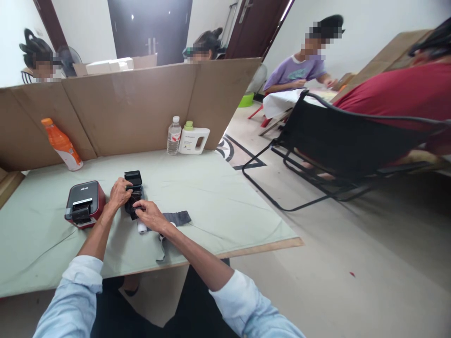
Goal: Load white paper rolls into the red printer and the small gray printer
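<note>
Both hands work on a small black printer (133,193) that sits on the pale green table (218,197), its lid standing open at the far end. The left hand (119,194) rests against the printer's left side, fingers curled over its top edge so that they grip the body. The right hand (151,215) comes in from the near right, its fingers (140,211) bent and pressed onto the printer's near end; whether they pinch anything small there cannot be told, since the fingertips hide it.

Just below the right fingertips, touching the table, lies a small white paper roll (142,228). Under the right wrist, stretching away to the right of the fingers, lies a dark grey cloth (178,218). A thin strip or cord (161,251) hangs from beneath the wrist toward the near table edge; what it is stays unclear.

Just left of the left hand, close to its wrist, stands a red and black printer (84,203), larger than the one being held. Well beyond the fingers, by the cardboard screen (134,105) that walls the far side of the table, an orange bottle (62,144) leans on the left, and a clear water bottle (174,136) stands beside a white jug (193,139) on the right.

To the right of the table stands a black folding chair (338,141), with a person in red (405,91) behind it. Another person in purple (298,70) sits at a farther table.
</note>
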Action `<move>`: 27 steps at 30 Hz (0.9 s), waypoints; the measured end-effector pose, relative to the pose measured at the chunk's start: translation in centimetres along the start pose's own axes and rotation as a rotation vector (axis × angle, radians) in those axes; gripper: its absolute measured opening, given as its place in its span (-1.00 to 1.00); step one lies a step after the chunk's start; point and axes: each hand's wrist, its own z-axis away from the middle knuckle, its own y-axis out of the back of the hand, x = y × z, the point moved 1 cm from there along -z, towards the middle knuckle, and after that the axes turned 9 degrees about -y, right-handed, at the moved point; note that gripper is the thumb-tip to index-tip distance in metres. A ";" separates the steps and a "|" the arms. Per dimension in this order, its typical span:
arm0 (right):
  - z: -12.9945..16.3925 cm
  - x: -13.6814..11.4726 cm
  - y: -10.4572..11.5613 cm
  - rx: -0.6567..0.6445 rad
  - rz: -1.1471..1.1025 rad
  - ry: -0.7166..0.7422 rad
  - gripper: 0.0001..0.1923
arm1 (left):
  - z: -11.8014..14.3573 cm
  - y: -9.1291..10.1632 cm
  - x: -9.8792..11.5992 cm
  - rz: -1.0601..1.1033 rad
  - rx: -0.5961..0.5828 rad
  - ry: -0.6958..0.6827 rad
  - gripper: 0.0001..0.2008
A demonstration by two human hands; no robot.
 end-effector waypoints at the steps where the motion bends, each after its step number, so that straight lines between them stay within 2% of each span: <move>1: 0.3 -0.2 0.1 -0.009 0.028 0.013 -0.69 | -0.2 0.0 -0.2 0.014 0.072 0.049 -0.66; 4: 1.3 -0.7 0.4 -0.025 0.142 0.056 -0.66 | -1.2 -0.1 -1.0 0.218 0.250 0.237 -0.40; 6: 2.0 -1.1 0.4 -0.022 0.235 0.060 -0.63 | -1.9 -0.4 -1.3 0.415 0.256 0.294 -0.29; 9: 2.8 -1.4 0.3 -0.007 0.354 0.083 -0.55 | -2.3 -0.6 -1.1 0.552 0.220 0.247 -0.36; 14: 3.4 -1.0 0.3 -0.011 0.447 0.085 -0.54 | 0.4 0.0 -0.9 0.541 0.201 0.105 -0.52; 17: 3.4 -0.3 0.2 -0.011 0.462 0.076 -0.57 | 2.8 0.3 -1.3 0.438 0.099 -0.062 -0.53; 21: 3.3 0.1 0.1 0.005 0.457 0.078 -0.59 | 5.1 0.6 -2.1 0.263 -0.044 -0.204 -0.41; 27: 3.7 -1.0 0.6 -0.007 0.442 0.071 -0.64 | 7.1 1.3 -1.2 0.084 -0.169 -0.243 -0.15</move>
